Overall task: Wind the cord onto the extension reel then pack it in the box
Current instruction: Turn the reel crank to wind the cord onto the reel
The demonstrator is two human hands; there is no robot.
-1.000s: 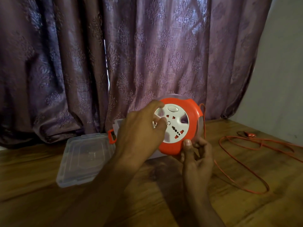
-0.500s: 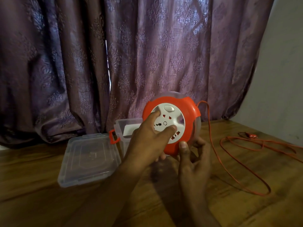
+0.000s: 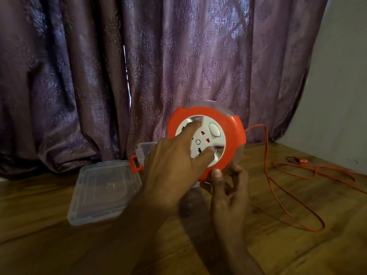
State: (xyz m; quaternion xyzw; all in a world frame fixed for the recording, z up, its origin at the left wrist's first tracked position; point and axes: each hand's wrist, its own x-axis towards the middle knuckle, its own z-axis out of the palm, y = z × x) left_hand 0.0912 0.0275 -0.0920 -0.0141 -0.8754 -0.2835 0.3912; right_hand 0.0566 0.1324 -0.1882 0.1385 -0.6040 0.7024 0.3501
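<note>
Gripping reel (image 3: 232,133), cord (image 3: 278,187) slack rightward

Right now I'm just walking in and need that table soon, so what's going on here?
A person is winding an orange cord onto an extension reel. The right hand grips the reel's lower edge and holds it upright above the wooden table, while the left hand presses fingers on its white socket face. Much cord lies loose on the table, ending at its plug. The clear box stands open behind, its lid lying flat beside it.
</note>
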